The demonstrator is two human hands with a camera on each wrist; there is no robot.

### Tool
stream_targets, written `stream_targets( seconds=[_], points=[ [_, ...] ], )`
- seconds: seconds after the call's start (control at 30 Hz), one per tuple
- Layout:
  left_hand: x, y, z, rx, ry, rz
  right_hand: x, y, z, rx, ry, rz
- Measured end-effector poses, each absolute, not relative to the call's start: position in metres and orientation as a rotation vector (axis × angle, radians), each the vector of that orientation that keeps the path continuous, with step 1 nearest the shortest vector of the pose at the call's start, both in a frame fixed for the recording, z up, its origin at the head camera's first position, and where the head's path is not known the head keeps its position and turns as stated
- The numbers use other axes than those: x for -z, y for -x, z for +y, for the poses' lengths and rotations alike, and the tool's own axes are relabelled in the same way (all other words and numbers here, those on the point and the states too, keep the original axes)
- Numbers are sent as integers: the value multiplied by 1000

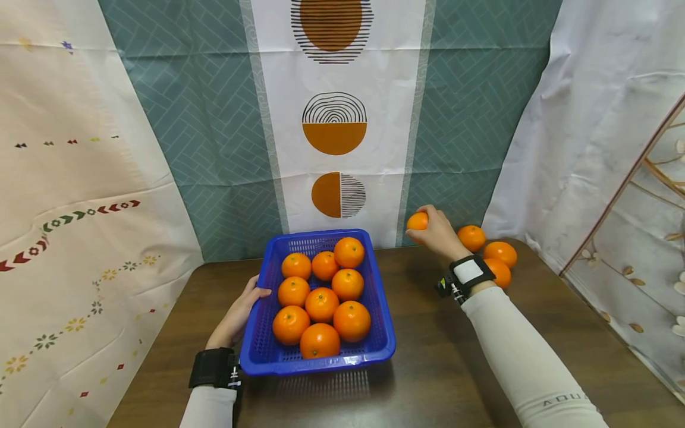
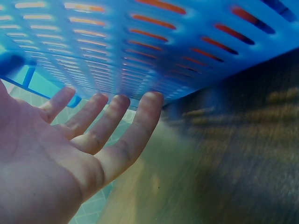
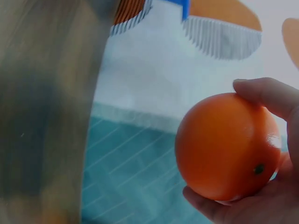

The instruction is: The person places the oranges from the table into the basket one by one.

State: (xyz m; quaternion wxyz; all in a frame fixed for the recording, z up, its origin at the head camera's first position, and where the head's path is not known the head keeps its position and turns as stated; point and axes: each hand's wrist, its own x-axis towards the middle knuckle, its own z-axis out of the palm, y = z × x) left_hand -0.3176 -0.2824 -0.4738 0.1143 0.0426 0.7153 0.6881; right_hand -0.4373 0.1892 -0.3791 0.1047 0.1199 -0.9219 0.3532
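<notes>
A blue plastic basket (image 1: 390, 333) holds several oranges (image 1: 321, 304). The left hand (image 1: 242, 310) lies against its left side, the thumb at the rim; in the left wrist view the fingers (image 2: 122, 112) of that hand extend along the slotted wall (image 2: 154, 60). Right of the basket and above the table, the right hand (image 1: 440, 236) grips an orange (image 1: 417, 221). The right wrist view shows that orange (image 3: 224, 144) between the thumb and fingers of the right hand (image 3: 275, 186).
Several loose oranges (image 1: 500, 254) sit at the back right of the brown wooden table (image 1: 428, 368), beside the right wrist. A patterned cloth (image 1: 342, 163) hangs behind the table, with floral fabric (image 1: 637, 249) on the right side.
</notes>
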Motion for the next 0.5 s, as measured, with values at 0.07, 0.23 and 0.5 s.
stream_targets(
  seconds=[0.07,0.23,0.5],
  points=[
    [474,318,-282,-2019,-127,2096,374,435,183,-1052,-376,-2688],
    [474,318,-282,-2020,-139,2097,364,431,166,-1081,-455,-2625],
    [474,318,-283,-2019,-122,2101,347,419,134,-1102,-574,-2580]
  ],
)
